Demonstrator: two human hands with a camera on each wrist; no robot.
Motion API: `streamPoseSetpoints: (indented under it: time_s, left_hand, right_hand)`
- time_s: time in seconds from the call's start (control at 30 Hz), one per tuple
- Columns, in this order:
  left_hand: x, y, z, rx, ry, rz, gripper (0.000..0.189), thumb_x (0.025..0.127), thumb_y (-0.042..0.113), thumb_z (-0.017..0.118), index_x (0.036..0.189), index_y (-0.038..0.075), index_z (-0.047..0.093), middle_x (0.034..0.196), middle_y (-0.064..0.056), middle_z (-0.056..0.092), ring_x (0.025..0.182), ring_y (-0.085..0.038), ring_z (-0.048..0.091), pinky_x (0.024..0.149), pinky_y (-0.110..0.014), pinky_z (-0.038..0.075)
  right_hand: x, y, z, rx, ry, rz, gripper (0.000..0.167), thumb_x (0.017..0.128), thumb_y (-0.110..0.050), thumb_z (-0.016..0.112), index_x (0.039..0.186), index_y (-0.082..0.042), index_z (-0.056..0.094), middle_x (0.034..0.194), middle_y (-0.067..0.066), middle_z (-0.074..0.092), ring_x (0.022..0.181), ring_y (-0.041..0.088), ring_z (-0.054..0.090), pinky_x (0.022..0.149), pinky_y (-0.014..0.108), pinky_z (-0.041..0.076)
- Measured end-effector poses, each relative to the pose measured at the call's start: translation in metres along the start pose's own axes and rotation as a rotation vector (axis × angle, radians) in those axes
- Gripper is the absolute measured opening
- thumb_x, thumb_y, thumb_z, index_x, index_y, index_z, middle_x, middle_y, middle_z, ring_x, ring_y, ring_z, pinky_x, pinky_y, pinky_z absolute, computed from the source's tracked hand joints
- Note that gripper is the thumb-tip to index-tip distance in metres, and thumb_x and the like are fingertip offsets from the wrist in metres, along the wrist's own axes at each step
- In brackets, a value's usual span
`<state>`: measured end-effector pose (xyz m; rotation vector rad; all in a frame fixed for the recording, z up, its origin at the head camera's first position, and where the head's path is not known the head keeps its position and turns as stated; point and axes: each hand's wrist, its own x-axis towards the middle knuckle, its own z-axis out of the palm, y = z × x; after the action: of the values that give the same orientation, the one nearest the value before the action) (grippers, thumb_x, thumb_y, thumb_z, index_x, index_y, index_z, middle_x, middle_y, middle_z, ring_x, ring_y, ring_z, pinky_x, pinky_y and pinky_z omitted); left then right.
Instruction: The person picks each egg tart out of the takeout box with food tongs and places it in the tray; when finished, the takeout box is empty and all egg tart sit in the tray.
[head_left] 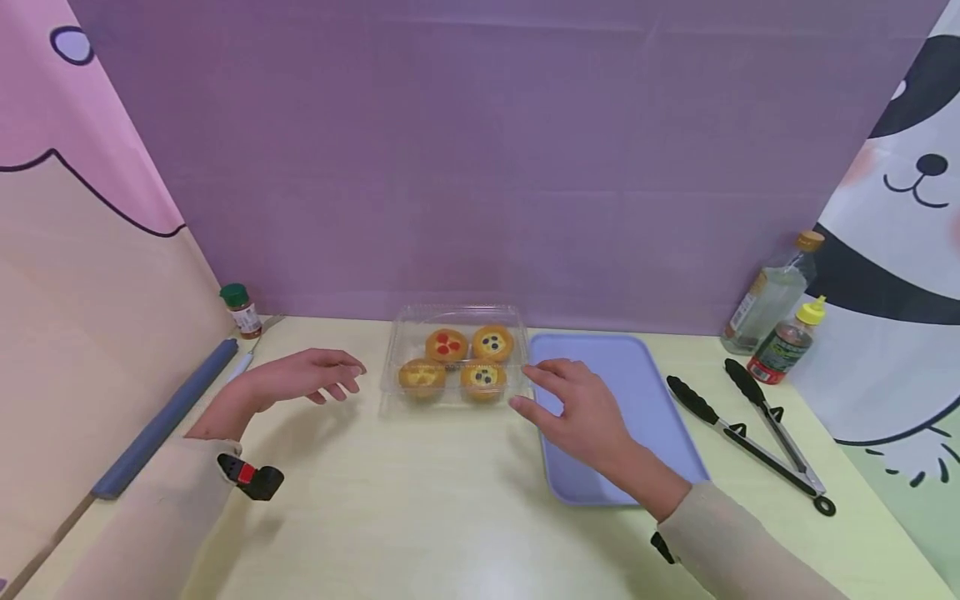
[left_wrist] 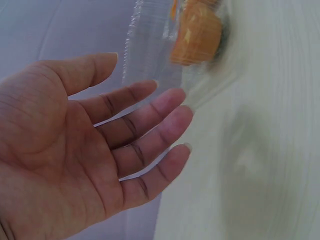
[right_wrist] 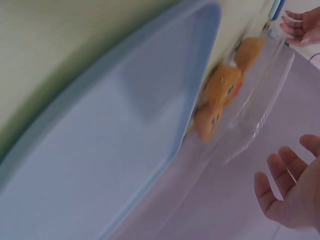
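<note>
Both hands are up over the tabletop (head_left: 420, 508)! The left hand (head_left: 306, 379), thumb apart from loosely extended fingers, hangs left of the clear plastic box (head_left: 417, 321). The right hand (head_left: 583, 414), thumb and fingers spread, hovers over the blue tray (head_left: 637, 392), near the box. Four tarts (head_left: 448, 347) sit inside, toward the back; tongs (head_left: 765, 450) lie right.

On a table (head_left: 420, 508), a clamshell container (head_left: 408, 337) holding four tarts (head_left: 483, 379) sits centrally at the back. A tray (head_left: 622, 375) lies just right of it, then tongs (head_left: 765, 457), with two bottles (head_left: 782, 346) behind them. The left hand (head_left: 300, 377) is left of the container; the right hand (head_left: 585, 408), above the tray.
</note>
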<state>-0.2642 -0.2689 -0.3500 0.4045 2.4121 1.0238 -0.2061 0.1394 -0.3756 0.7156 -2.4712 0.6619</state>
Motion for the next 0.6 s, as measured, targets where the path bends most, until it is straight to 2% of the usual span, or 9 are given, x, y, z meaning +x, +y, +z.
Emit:
streamPoseSetpoints:
  time_s: [0.2, 0.33, 0.6]
  left_hand:
    - [0.011, -0.007, 0.011, -0.075, -0.049, -0.094, 0.052, 0.103, 0.042, 0.051, 0.138, 0.003, 0.051, 0.123, -0.016, 0.067, 0.108, -0.028, 0.065, 0.091, -0.042, 0.054]
    - [0.015, -0.011, 0.017, -0.131, -0.070, -0.131, 0.047, 0.103, 0.037, 0.053, 0.137, 0.004, 0.051, 0.114, -0.013, 0.068, 0.099, -0.024, 0.064, 0.084, -0.038, 0.055]
    - [0.020, -0.014, 0.024, -0.235, -0.114, -0.130, 0.047, 0.103, 0.029, 0.053, 0.142, 0.003, 0.045, 0.108, -0.011, 0.068, 0.089, -0.021, 0.063, 0.080, -0.037, 0.057]
  right_hand:
    - [0.007, -0.019, 0.025, 0.015, 0.076, -0.037, 0.039, 0.083, -0.041, 0.080, 0.114, -0.018, 0.077, 0.108, 0.003, 0.073, 0.095, 0.024, 0.066, 0.073, 0.041, 0.052]
    - [0.010, -0.027, 0.038, -0.003, 0.097, -0.058, 0.038, 0.081, -0.042, 0.080, 0.113, -0.020, 0.078, 0.107, 0.003, 0.074, 0.096, 0.024, 0.067, 0.072, 0.043, 0.052]
    - [0.017, -0.039, 0.056, 0.039, 0.118, -0.073, 0.039, 0.083, -0.043, 0.079, 0.114, -0.019, 0.078, 0.103, -0.001, 0.074, 0.090, 0.020, 0.067, 0.071, 0.039, 0.052]
